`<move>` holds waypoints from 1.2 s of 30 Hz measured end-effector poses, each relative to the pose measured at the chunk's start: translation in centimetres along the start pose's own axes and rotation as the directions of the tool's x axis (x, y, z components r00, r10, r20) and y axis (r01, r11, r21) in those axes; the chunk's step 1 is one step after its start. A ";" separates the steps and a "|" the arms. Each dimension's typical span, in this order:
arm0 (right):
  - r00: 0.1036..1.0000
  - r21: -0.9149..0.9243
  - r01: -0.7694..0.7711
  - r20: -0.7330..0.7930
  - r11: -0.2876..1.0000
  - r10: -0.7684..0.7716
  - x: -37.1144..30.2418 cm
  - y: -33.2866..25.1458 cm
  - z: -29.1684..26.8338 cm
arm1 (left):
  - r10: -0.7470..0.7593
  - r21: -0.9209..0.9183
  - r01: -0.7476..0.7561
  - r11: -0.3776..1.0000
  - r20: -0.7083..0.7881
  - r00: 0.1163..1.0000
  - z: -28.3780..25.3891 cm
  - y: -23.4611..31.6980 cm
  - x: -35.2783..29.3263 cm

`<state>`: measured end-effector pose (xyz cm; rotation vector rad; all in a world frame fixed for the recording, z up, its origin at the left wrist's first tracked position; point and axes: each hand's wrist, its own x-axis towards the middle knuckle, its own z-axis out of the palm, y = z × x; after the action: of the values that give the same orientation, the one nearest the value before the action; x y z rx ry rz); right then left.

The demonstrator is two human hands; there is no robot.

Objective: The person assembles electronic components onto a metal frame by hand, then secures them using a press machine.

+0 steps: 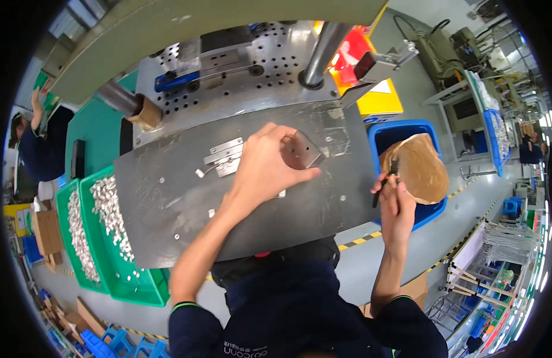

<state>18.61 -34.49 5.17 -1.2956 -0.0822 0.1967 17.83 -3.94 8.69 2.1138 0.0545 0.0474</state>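
Observation:
My left hand [265, 158] curves around a dark grey metal block [306, 149] with small holes, the thumb along its near side and the fingers at its far left. Just left of that hand, a silver metal fixture [225, 156] sits on the dark metal plate [186, 203]. A few small bright metal pieces lie scattered on this plate. Off to the right, my right hand [396, 209] is closed on a slim black tool [384, 190] that looks like tweezers. It is over a blue bin [434, 218] that holds a brown paper bag [425, 170].
Green trays [150, 285] of small silver parts stand at the left. Behind the plate is a perforated machine bed [228, 95] with steel posts [325, 56] and a beam overhead. A yellow box [380, 98] stands at back right. Another person [46, 143] is at far left.

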 end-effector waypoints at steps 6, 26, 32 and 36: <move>0.882 -0.351 0.211 0.471 0.912 -0.023 -1.8 0.8 10.0 | -0.144 -0.908 -0.010 0.418 -0.078 0.987 1.0 -2.9 -7.6; 0.842 -0.830 -0.487 -0.529 0.272 -0.104 7.8 5.9 -27.4 | 0.167 0.346 -0.114 0.931 -0.128 0.978 -0.6 -4.4 -17.7; 0.874 -0.891 0.199 -0.028 0.409 -0.486 4.6 4.4 -10.3 | 0.177 0.406 -0.167 0.899 0.012 0.984 -1.1 -5.6 -18.3; 0.808 -0.807 0.543 0.429 0.230 -0.403 3.9 3.9 2.8 | 0.240 0.405 -0.223 0.887 0.011 0.971 -0.1 -5.4 -16.3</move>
<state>21.52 -30.09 2.01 -2.3208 -0.8237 -0.3941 1.45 -2.03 3.87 2.5255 -0.1820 0.2392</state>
